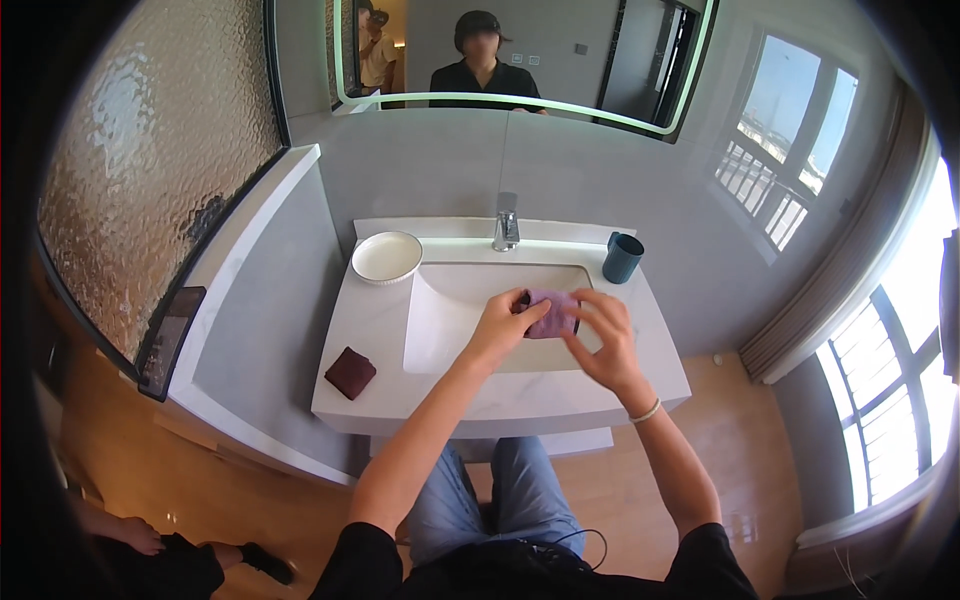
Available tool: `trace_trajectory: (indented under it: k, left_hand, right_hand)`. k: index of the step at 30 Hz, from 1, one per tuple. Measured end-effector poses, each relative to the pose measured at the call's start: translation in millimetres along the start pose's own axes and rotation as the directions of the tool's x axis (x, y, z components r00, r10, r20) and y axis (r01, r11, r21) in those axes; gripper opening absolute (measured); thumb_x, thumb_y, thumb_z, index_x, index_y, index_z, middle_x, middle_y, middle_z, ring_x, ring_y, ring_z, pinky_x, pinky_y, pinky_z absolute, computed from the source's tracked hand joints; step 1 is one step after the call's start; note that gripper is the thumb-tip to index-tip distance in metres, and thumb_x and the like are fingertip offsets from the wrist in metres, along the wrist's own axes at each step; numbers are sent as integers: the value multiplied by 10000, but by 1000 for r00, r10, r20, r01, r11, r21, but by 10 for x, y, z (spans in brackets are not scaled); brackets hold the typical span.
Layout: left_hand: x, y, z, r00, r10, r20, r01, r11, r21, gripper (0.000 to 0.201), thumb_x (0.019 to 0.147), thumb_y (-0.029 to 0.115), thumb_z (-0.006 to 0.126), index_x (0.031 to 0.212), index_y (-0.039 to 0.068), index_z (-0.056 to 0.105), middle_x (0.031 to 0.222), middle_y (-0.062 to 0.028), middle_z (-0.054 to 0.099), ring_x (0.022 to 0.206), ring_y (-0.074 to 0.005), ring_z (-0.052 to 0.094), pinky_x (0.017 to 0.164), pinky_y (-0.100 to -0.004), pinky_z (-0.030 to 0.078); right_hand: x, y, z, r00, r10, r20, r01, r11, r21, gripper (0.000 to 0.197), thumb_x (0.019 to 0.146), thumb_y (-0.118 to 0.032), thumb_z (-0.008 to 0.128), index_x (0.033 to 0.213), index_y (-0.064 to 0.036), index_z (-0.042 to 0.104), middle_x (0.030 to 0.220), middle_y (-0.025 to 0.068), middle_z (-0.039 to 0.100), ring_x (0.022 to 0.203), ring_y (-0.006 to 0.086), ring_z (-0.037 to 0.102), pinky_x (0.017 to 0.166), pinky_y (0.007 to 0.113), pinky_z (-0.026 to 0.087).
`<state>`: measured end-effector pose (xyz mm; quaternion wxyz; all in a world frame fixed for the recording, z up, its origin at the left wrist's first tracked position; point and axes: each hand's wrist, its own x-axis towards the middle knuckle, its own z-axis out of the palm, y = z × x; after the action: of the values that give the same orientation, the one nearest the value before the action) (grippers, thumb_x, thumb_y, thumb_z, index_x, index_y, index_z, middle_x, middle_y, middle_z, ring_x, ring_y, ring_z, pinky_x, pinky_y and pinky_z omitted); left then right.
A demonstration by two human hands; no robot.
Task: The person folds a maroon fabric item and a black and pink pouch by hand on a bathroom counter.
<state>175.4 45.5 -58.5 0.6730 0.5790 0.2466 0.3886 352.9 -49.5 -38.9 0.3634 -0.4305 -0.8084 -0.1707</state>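
A small folded purple cloth (551,314) is held up over the sink basin. My left hand (505,328) pinches its left side, thumb laid across the front. At the cloth's right edge is my right hand (607,345), fingers spread and curved around that side; whether the fingertips touch the fabric I cannot tell. Below the cloth lies the white rectangular sink (440,345), set into a pale marbled counter. A chrome faucet (506,232) stands behind it.
A white ribbed bowl (387,258) sits at the counter's back left, a dark teal mug (623,258) at the back right. Front left lies a folded dark maroon cloth (350,373). A phone (172,342) leans on the left ledge. Another person's hand (140,535) shows lower left.
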Motion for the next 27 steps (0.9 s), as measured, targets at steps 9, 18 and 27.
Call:
trace_trajectory:
  k: [9,18,27]
  left_hand:
    - [-390,56,-197,989,84,119,-93,993,70,443,931,255,713,1266,-11,595,1030,-73,658,936,-129,626,750,-279,535]
    - [-1379,-743,-755,963,-124,-238,80,979,-189,487,890,114,745,1316,-10,544,1057,-83,652,853,-137,636,660,-263,514]
    - [-2744,-1040,-1371,659,-224,-718,4,956,-294,312,1007,265,583,1205,24,594,1080,-102,673,916,-162,647,755,-269,498]
  right_hand:
    - [-158,31,92,590,549,592,-652,-109,751,364,927,-148,706,1206,57,594,1007,75,636,901,129,610,771,271,529]
    - [-221,-414,803,403,344,848,-799,-320,510,314,951,-84,653,1215,72,585,1055,96,640,917,160,639,789,292,546]
    - [1105,-602,1998,459,184,869,-741,-461,489,303,963,-222,653,1169,-3,614,1063,76,653,955,184,638,867,348,541]
